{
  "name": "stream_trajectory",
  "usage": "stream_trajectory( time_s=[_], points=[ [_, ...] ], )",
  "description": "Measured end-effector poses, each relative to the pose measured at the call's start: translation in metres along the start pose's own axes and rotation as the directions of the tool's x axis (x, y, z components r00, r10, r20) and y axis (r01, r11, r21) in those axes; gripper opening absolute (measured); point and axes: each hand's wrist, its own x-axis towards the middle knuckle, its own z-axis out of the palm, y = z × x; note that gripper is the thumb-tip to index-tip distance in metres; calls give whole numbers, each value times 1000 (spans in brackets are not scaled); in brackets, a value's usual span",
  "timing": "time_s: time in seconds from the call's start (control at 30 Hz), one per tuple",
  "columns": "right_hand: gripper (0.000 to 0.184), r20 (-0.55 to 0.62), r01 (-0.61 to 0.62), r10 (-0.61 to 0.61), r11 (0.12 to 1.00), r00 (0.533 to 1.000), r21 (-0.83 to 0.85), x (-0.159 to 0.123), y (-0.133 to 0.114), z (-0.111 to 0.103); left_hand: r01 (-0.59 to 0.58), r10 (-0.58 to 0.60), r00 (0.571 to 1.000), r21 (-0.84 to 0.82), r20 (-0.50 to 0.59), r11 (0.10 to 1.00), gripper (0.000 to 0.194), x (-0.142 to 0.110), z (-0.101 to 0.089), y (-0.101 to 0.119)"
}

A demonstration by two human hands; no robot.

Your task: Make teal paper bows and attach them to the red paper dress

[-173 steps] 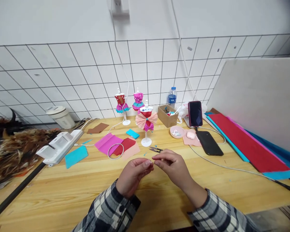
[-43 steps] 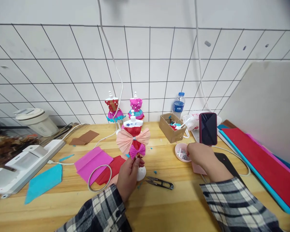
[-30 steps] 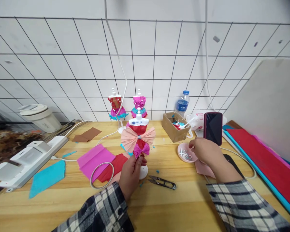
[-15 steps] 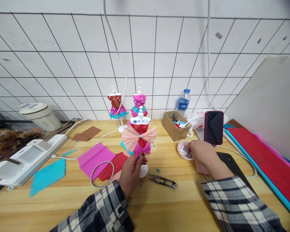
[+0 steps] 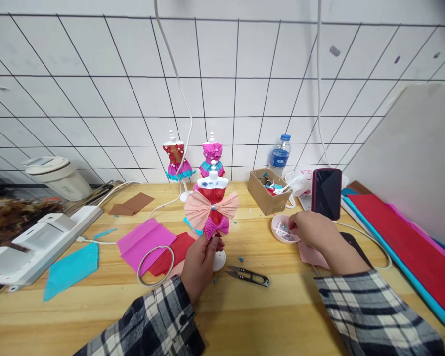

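My left hand [image 5: 199, 264] is closed round the lower part of a small white dress-form mannequin [image 5: 212, 183], which stands upright. The mannequin wears red crepe paper, a wide peach pleated bow [image 5: 197, 210] with a small shiny bead at its middle, and a smaller magenta bow [image 5: 217, 227] below. My right hand [image 5: 315, 233] reaches over the edge of a pink bowl [image 5: 275, 236] of small white and shiny pieces. Its fingers are pinched together at the bowl, and their tips are partly hidden. Black thread snips [image 5: 249, 277] lie between the hands.
Two dressed mannequins [image 5: 175, 154] stand behind. A cardboard box [image 5: 267, 197], water bottle [image 5: 280, 153] and propped phone [image 5: 327, 194] are at the back right. Magenta paper [image 5: 143, 242], blue paper [image 5: 72, 272] and a power strip [image 5: 65, 242] lie left; red sheets [image 5: 404, 247] lie right. Cables cross the table.
Earlier both hands met in front of the mannequin over something tiny. Since then my left hand has taken the mannequin and my right has moved to the bowl, where it rises and dips slightly.
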Motion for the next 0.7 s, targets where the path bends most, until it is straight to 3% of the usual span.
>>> stream_trajectory(
  time_s=[0.5, 0.7],
  points=[
    [18, -9, 58, -58, 997, 998, -48, 6, -7, 13, 5, -5, 1000, -9, -13, 1000, 31, 1, 0, 3],
    [19, 41, 78, -77, 997, 996, -6, 9, -2, 20, -8, 8, 1000, 2, -16, 1000, 31, 1, 1, 1]
  ],
)
